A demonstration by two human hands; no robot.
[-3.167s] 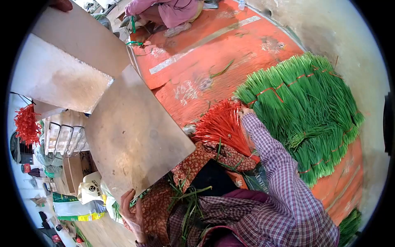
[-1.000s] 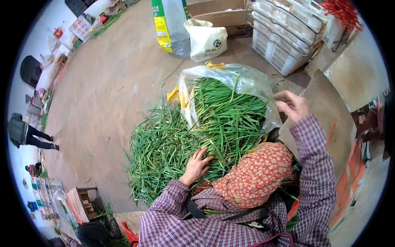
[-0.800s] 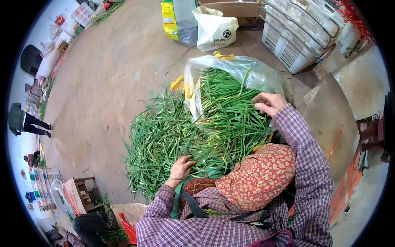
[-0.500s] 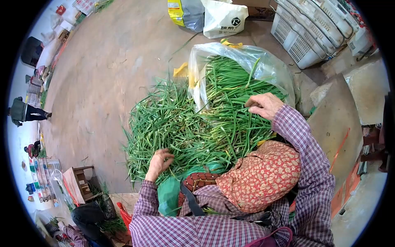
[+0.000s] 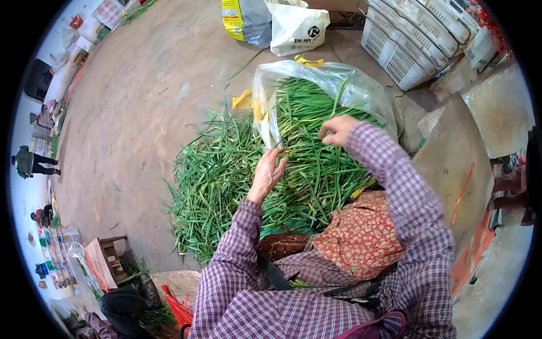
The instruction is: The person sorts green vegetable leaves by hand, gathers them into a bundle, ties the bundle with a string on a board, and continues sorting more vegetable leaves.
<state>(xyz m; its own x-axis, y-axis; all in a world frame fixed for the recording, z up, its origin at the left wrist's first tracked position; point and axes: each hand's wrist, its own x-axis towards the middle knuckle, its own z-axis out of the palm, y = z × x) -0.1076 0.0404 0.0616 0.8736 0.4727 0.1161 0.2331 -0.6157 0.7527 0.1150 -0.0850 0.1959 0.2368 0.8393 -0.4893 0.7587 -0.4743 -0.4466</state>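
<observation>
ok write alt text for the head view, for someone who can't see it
A person's left hand is by the edge of an open clear plastic bag and the right hand is over the green stalks in it. A loose green heap lies beside the bag on a brown floor. Beyond stand a white tote and white crates.

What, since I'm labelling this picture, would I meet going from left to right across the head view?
The standing person in dark clothing → the open wooden box → the red plastic → the left hand → the right hand → the stacked white baskets.
</observation>
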